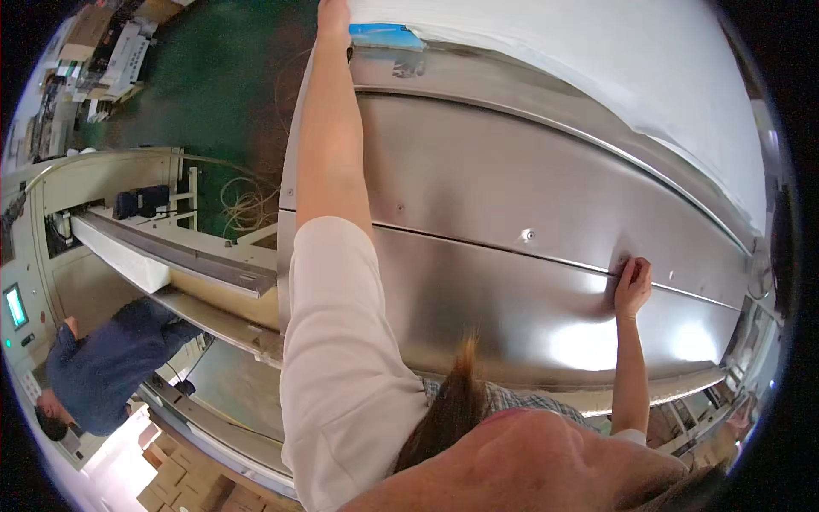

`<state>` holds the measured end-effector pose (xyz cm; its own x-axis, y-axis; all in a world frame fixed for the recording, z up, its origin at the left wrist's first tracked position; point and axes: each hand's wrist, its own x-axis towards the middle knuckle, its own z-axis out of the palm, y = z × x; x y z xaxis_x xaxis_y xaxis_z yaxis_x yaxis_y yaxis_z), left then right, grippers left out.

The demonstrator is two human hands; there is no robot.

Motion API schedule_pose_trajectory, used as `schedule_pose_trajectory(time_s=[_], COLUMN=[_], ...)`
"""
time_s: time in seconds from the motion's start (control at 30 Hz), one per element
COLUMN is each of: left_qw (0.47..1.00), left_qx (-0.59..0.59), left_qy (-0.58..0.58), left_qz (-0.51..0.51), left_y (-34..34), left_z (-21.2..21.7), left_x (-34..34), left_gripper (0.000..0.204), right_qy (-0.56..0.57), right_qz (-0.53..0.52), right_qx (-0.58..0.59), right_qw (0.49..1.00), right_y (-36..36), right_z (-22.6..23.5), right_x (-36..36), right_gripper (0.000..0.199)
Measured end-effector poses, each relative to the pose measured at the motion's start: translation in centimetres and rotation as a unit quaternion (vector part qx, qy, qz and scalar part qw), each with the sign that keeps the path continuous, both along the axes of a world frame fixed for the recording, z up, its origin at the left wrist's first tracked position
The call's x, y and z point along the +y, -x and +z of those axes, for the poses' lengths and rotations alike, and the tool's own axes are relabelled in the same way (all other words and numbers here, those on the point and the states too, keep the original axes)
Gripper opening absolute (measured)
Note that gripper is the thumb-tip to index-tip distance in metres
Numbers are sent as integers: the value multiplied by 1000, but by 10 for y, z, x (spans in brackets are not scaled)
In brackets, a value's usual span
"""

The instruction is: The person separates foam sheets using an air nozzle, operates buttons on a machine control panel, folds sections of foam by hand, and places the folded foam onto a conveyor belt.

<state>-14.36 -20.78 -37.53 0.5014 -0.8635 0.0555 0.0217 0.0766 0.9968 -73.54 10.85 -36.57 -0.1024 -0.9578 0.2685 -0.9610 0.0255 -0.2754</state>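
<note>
Fingers of left hand [334,12] cropped; right hand [633,288] at metal panel [478,162].

The top edge cuts off the left hand [333,14] — its grip unseen — and white material [589,47].

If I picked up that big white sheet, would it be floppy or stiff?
The white sheet is probably floppy, because its near edge looks wavy. It could be awkward to lift all at once, since it spreads so wide. It probably wouldn't roll away, as it looks spread out.
</note>
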Motion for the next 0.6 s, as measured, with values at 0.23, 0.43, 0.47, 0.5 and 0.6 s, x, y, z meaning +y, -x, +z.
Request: schedule_pose_trajectory(time_s=[0.23,0.43,0.47,0.5,0.6], left_qw=[983,997,997,998,990], left_qx=[66,43,40,15,-120], left_qy=[-78,-40,-39,-38,-60], left_qz=[-151,-53,-52,-49,-49], left_y=[-27,4,4,4,2], left_z=[1,9,11,11,20], left_x=[7,35,39,42,48], left_gripper=[65,23,23,24,34], right_qy=[-28,-13,-10,-7,-20], right_qz=[-22,-14,-17,-20,-19], right_qx=[-32,9,6,3,-25], right_qw=[999,1000,1000,1000,999], right_y=[-7,3,4,4,-3], right_z=[0,-5,-6,-7,3], right_x=[-3,2,2,2,3], right_gripper=[12,13,13,14,14])
